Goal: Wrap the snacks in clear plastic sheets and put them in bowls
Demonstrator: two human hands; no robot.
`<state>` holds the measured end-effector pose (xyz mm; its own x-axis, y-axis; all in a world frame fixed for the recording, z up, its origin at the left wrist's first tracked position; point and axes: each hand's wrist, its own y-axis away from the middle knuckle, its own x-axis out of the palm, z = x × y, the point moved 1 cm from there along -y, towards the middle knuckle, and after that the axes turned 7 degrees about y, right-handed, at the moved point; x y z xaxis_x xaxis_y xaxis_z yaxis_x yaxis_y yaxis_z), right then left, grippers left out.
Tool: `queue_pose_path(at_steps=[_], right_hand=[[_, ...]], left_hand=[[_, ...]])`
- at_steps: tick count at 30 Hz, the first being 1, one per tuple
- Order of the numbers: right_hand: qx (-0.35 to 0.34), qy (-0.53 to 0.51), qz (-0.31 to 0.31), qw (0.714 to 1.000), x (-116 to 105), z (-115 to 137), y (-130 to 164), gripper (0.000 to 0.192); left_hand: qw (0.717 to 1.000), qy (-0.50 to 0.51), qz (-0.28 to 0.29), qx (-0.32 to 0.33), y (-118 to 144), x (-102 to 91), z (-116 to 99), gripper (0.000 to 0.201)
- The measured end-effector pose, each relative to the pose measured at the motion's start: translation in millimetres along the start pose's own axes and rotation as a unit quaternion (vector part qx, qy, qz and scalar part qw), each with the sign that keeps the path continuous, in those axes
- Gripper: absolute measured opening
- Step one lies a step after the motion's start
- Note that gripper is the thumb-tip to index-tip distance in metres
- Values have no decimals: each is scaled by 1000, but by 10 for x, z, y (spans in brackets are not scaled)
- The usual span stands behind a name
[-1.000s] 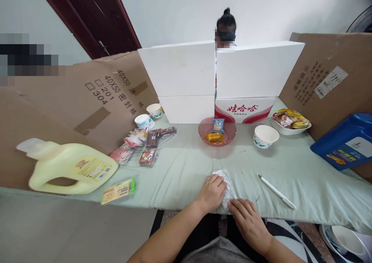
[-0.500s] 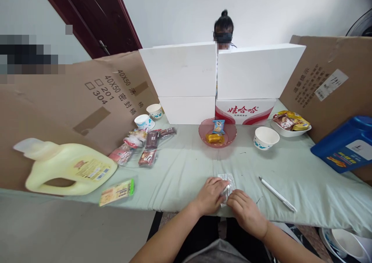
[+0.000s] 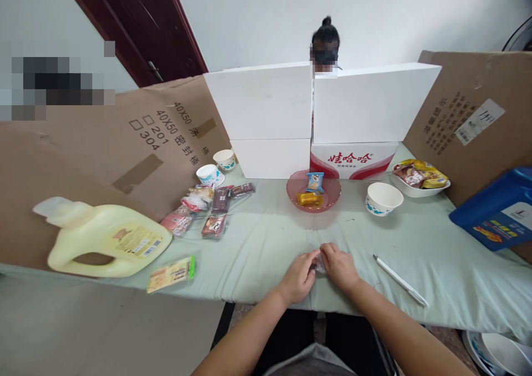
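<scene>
Clear plastic wrapper [image 3: 320, 263], crumpled small, sits pinched between both hands at the near edge of the table [image 3: 266, 237], mostly hidden by the fingers so that only a sliver of it shows. Left hand [image 3: 300, 276] has its grip closed on the wrapper from the left, thumb and fingertips drawn together; right hand [image 3: 339, 265] has its grip closed on it from the right, and the two hands touch over it. A white pen [image 3: 399, 279] lies on the pale green cloth just right of the right hand. Farther back stand a pink dish [image 3: 328, 197] with two small snack packets, a white paper bowl [image 3: 383, 197] beside it, and a white tray of snacks [image 3: 419, 188] near the right cardboard wall. To the left lie a scatter of wrapped snacks [image 3: 208, 210], two paper cups [image 3: 216, 166], a green-edged packet [image 3: 171, 273] and a pale yellow jug [image 3: 106, 238] on its side. A blue container [image 3: 496, 210] rests at the far right. Behind the white boxes [image 3: 320, 102] a person's head shows.
</scene>
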<state>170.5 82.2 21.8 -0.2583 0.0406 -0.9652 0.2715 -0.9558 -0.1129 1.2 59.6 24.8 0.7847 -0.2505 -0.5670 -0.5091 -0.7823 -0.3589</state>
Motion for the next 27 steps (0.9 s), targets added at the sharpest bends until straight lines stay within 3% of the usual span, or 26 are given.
queue_pose_path(at_steps=[4, 12, 16, 22, 25, 27], right_hand=[[3, 35, 4, 999, 3, 41, -1, 18], [-7, 79, -22, 997, 5, 67, 9, 18], [9, 97, -58, 994, -90, -59, 13, 19], [23, 109, -110, 988, -186, -198, 51, 24], [-86, 84, -126, 985, -132, -127, 129, 35], [-175, 68, -86, 978, -60, -66, 190, 47]], left_hand=[[1000, -15, -14, 11, -48, -20, -122, 19], [987, -152, -44, -22, -49, 44, -140, 6], [985, -168, -30, -27, -53, 38, -157, 12], [980, -186, -14, -67, -65, 64, -136, 45], [980, -185, -15, -73, -56, 88, -98, 54], [981, -180, -15, -70, -41, 96, -67, 58]])
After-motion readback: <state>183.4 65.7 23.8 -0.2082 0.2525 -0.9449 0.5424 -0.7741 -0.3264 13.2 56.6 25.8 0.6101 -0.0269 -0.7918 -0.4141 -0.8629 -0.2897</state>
